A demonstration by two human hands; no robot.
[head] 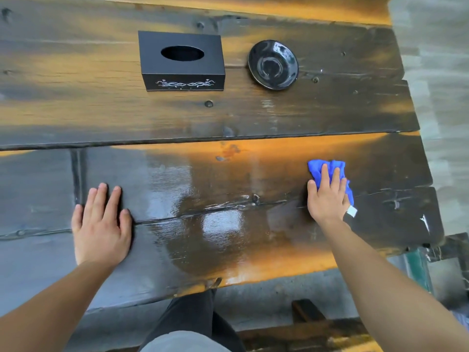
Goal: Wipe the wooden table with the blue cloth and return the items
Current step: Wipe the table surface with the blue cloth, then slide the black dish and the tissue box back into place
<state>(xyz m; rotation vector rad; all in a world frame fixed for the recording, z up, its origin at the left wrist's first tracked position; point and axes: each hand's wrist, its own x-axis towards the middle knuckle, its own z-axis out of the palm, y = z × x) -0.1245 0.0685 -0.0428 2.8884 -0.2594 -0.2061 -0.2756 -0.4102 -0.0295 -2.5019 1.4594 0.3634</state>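
The dark wooden table (228, 118) fills the view, its planks glossy and wet in the near middle. My right hand (328, 196) presses flat on the bunched blue cloth (316, 167) near the table's right end; a white tag (352, 211) sticks out by the wrist. My left hand (101, 224) lies flat and open on the near left plank, holding nothing. A black tissue box (181, 60) with a silver pattern stands at the far middle. To its right sits a black glossy saucer (272, 64).
The table's right edge is jagged, with grey floor (444, 97) beyond it. A wooden bench (312, 323) and a green metal frame (416, 270) sit below the near edge. My dark trouser leg (187, 316) shows under the table.
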